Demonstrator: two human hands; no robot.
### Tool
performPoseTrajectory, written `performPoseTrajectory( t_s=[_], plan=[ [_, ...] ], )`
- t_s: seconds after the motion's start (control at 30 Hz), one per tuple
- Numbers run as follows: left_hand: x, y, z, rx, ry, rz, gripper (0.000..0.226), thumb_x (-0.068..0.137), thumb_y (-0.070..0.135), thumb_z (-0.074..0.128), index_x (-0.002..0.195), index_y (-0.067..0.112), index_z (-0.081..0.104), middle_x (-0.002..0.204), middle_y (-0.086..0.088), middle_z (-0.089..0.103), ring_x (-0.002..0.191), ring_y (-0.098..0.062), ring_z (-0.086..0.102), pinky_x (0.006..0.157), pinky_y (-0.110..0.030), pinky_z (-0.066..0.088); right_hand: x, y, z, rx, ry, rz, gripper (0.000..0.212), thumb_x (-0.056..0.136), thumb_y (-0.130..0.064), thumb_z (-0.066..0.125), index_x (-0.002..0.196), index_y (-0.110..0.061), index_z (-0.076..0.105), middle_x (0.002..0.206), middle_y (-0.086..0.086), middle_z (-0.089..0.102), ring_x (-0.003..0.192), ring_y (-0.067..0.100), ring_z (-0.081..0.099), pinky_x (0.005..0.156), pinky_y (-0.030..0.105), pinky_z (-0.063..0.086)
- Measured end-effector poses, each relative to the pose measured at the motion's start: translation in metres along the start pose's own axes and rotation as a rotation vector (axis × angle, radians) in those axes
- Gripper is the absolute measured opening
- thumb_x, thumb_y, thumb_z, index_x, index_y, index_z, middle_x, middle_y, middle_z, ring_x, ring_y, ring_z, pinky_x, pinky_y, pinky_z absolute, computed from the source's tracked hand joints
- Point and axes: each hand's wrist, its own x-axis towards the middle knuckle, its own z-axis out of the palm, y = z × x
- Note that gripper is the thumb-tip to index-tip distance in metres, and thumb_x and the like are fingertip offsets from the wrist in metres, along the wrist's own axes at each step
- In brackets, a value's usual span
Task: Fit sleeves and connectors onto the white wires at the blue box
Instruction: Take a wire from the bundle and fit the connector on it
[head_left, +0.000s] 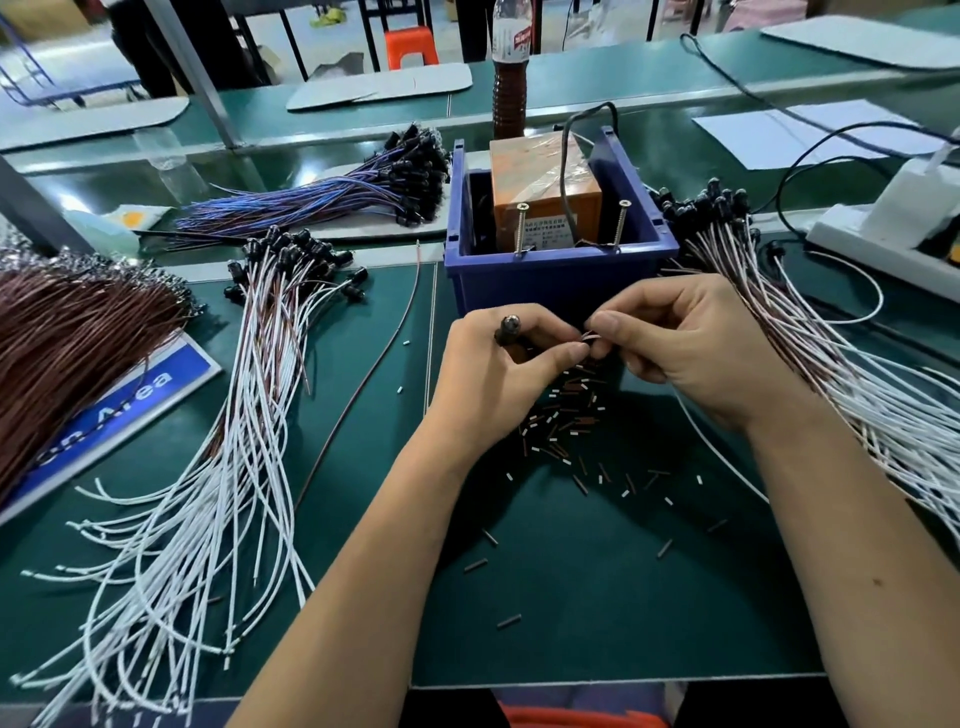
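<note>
Both my hands meet just in front of the blue box (558, 280). My left hand (498, 374) grips a small black connector (508, 328) with a shiny tip. Its thumb and forefinger pinch a thin wire end (589, 338). My right hand (691, 343) pinches the same wire end from the right. Below the hands lies a scatter of short brown and white sleeves (566, 415) on the green mat. A bundle of white wires with black connectors (810, 332) fans out to the right. Another white bundle (228, 441) lies on the left.
An orange unit (540, 192) with two upright screws sits inside the blue box. Brown wires (67, 332) lie far left over a blue sign (130, 405). Blue-purple wires (322, 197) lie behind. A bottle (510, 67) stands behind the box, and a white power strip (883, 244) sits at right.
</note>
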Motion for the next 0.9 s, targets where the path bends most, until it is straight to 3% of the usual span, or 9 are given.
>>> performPoseTrajectory(
  t_s=[0.13, 0.27, 0.43, 0.53, 0.63, 0.77, 0.83, 0.9],
  plan=[
    [0.001, -0.002, -0.001, 0.028, 0.011, 0.009, 0.006, 0.085, 0.013, 0.083, 0.082, 0.016, 0.078, 0.071, 0.003, 0.073, 0.066, -0.007, 0.066, 0.063, -0.019, 0.046, 0.001, 0.001, 0.000, -0.068, 0.027, -0.027, 0.020, 0.085, -0.039, 0.083, 0.089, -0.019, 0.082, 0.071, 0.029, 0.065, 0.052, 0.021, 0.048, 0.044, 0.023, 0.036],
    [0.001, -0.002, -0.003, 0.026, -0.007, 0.010, 0.006, 0.085, 0.010, 0.081, 0.081, 0.011, 0.078, 0.071, 0.000, 0.073, 0.066, -0.009, 0.066, 0.063, -0.021, 0.047, 0.000, 0.002, 0.001, -0.080, 0.015, -0.037, 0.026, 0.085, -0.044, 0.083, 0.088, -0.018, 0.082, 0.069, 0.030, 0.063, 0.051, 0.027, 0.049, 0.042, 0.024, 0.038],
    [0.000, 0.002, -0.007, -0.024, -0.005, 0.003, 0.005, 0.086, 0.005, 0.080, 0.082, 0.006, 0.077, 0.072, -0.007, 0.073, 0.065, -0.009, 0.064, 0.063, -0.020, 0.047, -0.001, 0.000, 0.003, -0.080, 0.050, -0.057, 0.020, 0.088, -0.036, 0.082, 0.087, -0.016, 0.080, 0.058, 0.011, 0.064, 0.048, 0.018, 0.054, 0.043, 0.021, 0.042],
    [0.000, 0.003, -0.009, -0.046, 0.003, -0.040, 0.007, 0.086, 0.002, 0.079, 0.081, 0.005, 0.076, 0.069, -0.007, 0.070, 0.058, -0.004, 0.057, 0.058, -0.015, 0.041, -0.001, -0.003, 0.003, -0.024, 0.104, -0.067, 0.019, 0.091, -0.030, 0.080, 0.087, -0.012, 0.079, 0.063, 0.008, 0.067, 0.049, 0.014, 0.057, 0.043, 0.020, 0.044],
    [0.000, 0.005, -0.012, -0.079, 0.053, -0.056, 0.007, 0.087, 0.001, 0.078, 0.080, 0.004, 0.076, 0.070, -0.007, 0.071, 0.060, -0.004, 0.059, 0.061, -0.015, 0.043, -0.001, -0.006, -0.002, 0.090, 0.190, -0.036, 0.025, 0.087, -0.038, 0.081, 0.083, -0.013, 0.078, 0.069, 0.007, 0.070, 0.048, 0.014, 0.058, 0.041, 0.020, 0.044],
    [0.000, 0.006, -0.014, -0.102, 0.110, -0.036, 0.007, 0.088, 0.004, 0.078, 0.082, 0.006, 0.077, 0.073, -0.008, 0.075, 0.069, -0.011, 0.068, 0.069, -0.021, 0.052, -0.006, -0.008, -0.003, 0.118, -0.060, 0.163, 0.039, 0.077, -0.055, 0.085, 0.091, -0.020, 0.078, 0.079, 0.014, 0.074, 0.051, 0.016, 0.063, 0.041, 0.021, 0.047],
    [-0.001, 0.005, -0.014, -0.094, 0.118, -0.037, 0.006, 0.088, 0.007, 0.078, 0.082, 0.008, 0.077, 0.074, -0.006, 0.076, 0.071, -0.012, 0.070, 0.071, -0.023, 0.054, -0.007, -0.007, -0.006, 0.076, -0.149, 0.192, 0.029, 0.078, -0.044, 0.086, 0.096, -0.022, 0.078, 0.081, 0.017, 0.075, 0.052, 0.016, 0.064, 0.042, 0.021, 0.047],
    [-0.001, 0.005, -0.015, -0.105, 0.126, -0.040, 0.006, 0.089, 0.010, 0.078, 0.083, 0.011, 0.078, 0.075, -0.004, 0.076, 0.072, -0.012, 0.071, 0.071, -0.021, 0.053, -0.007, -0.009, -0.011, 0.083, -0.117, 0.175, 0.019, 0.080, -0.026, 0.084, 0.097, -0.019, 0.078, 0.079, 0.018, 0.074, 0.050, 0.013, 0.061, 0.041, 0.018, 0.044]
  ],
)
